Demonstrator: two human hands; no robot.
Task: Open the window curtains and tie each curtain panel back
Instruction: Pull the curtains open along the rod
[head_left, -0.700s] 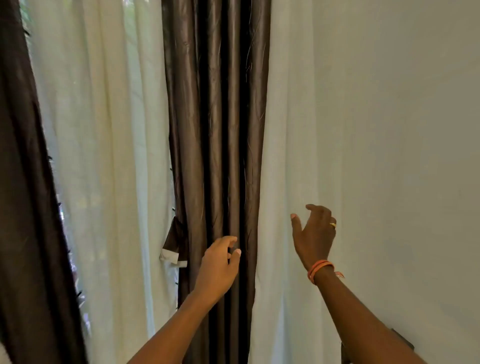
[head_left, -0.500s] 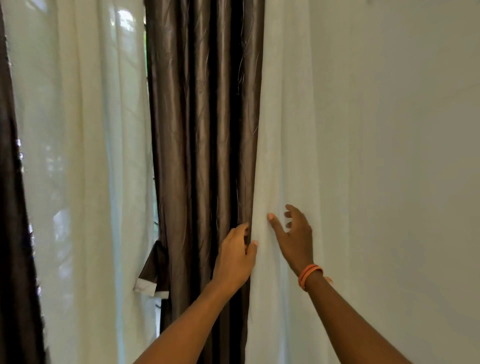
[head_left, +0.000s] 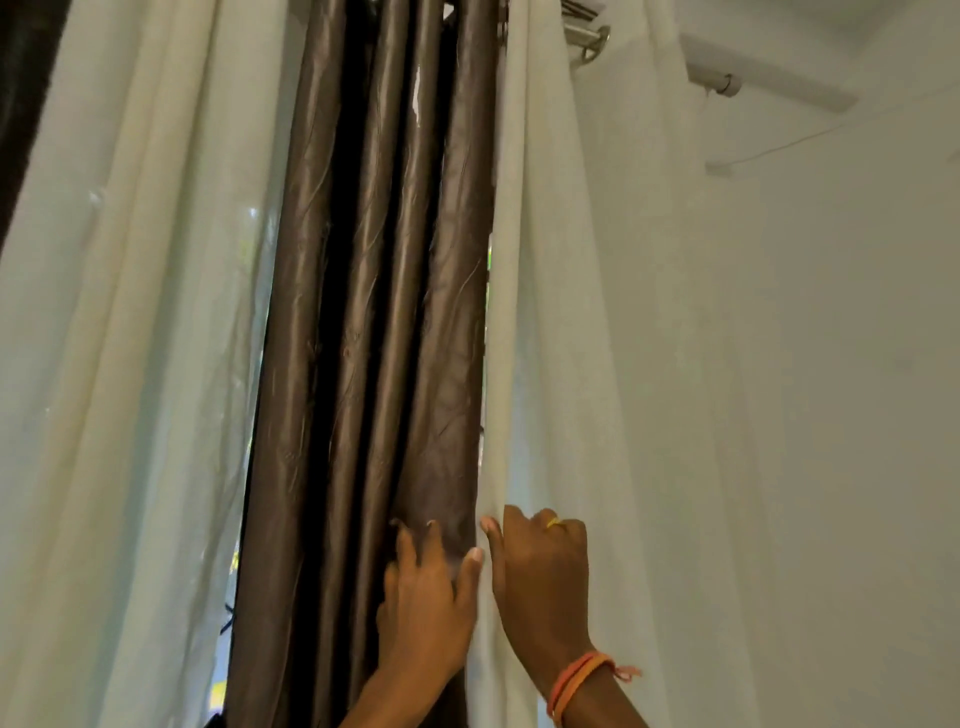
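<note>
We look up along a gathered brown curtain (head_left: 374, 322) that hangs in tight vertical folds from the top of the frame down to the bottom edge. Our left hand (head_left: 428, 610) lies against its right-hand fold, fingers spread and slightly bent over the fabric, the thumb up along the fold's right edge; the fingertips (head_left: 434, 527) press on the shiny cloth. Whether the fold is truly gripped or only cupped we cannot tell.

Just beside it, almost touching, our right hand (head_left: 540, 587) is on the white sheer (head_left: 550, 332) that hangs to the right of the brown curtain. Its thumb points up along the sheer's left edge, and the other fingers are curled over the cloth at the knuckles, so the hand seems to hold a pinch of the sheer, though the fingertips themselves are hidden behind the fabric. A ring (head_left: 554, 523) shows on one finger, and orange bands (head_left: 576, 675) wrap the wrist.

A narrow slit of daylight shows between the brown curtain and the sheer above the hands. To the left hangs another white sheer (head_left: 130, 364), with bright window light through it, and a dark curtain (head_left: 26, 78) fills the top left corner.

At the top, a metal rod end (head_left: 584, 36) juts past the sheer. The white wall (head_left: 805, 415) takes up the right side, with a thin wire (head_left: 831, 127) running across it.
</note>
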